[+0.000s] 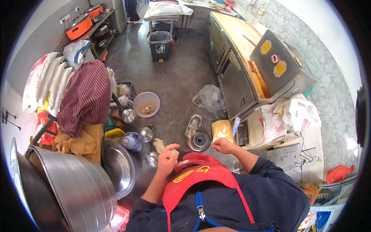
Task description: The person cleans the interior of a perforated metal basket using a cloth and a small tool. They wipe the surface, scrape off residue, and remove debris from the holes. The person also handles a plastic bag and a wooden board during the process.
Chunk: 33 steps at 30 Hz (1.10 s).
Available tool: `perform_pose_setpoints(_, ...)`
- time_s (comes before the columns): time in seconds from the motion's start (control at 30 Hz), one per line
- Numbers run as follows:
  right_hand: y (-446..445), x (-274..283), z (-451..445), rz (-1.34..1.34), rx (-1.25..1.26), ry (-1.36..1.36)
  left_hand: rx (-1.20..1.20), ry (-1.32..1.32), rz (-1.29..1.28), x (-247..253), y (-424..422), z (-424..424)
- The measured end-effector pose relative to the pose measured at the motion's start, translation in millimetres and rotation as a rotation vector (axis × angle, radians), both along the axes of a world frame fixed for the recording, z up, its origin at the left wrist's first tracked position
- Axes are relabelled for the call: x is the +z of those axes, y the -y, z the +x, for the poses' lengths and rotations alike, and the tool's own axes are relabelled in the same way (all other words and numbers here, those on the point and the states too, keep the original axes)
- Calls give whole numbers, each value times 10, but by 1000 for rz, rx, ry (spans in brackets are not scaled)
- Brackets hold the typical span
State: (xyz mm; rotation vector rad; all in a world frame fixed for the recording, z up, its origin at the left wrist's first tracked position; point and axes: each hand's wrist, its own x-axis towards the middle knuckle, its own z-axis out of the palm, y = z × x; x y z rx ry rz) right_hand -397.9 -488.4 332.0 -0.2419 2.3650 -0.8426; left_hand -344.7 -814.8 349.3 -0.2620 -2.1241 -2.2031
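Observation:
In the head view, my left hand (169,157) is raised in front of my red apron (203,171), its index finger extended and the other fingers curled. A pale, blurred piece of what looks like dough (158,145) is beside its fingers; whether they touch is unclear. My right hand (223,145) is apart from the left, with its fingers bent, near a yellowish block or package (222,131). No object shows in it. Between the hands and farther forward, a round coal-stove-like item (199,140) with a dark centre stands on the floor.
Thermos flasks (146,134), a basin of water (146,104) and a large steel basin (118,168) stand at left. A big steel pot (75,179) is nearer. A steel cabinet with a wooden top (236,29) runs along the right; a plastic bag (210,98) lies beside it.

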Motion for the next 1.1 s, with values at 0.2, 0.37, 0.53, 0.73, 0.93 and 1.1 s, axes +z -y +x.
perform_pose_setpoints(0.2,265,-154,-990,203,233,-87,-117,311,312,-96,133,-553)
perform_pose_setpoints(0.37,-234,-800,-1713,321,131,-107,-112,256,287,-400,161,-1439)
perform_pose_setpoints(0.53,-991,-1591,-2239,392,-172,401,-156,352,242,-469,34,-2736)
perform_pose_setpoints(0.73,-1137,-1816,-3715,59,-515,483,-481,384,356,-154,-439,-4715)
perform_pose_setpoints(0.93,-290,-1094,-5899,-1030,-716,797,-727,360,627,597,-955,-6177)
perform_pose_setpoints(1.1,35,-210,-6886,-1329,-526,898,-688,447,447,291,-1135,-7311)
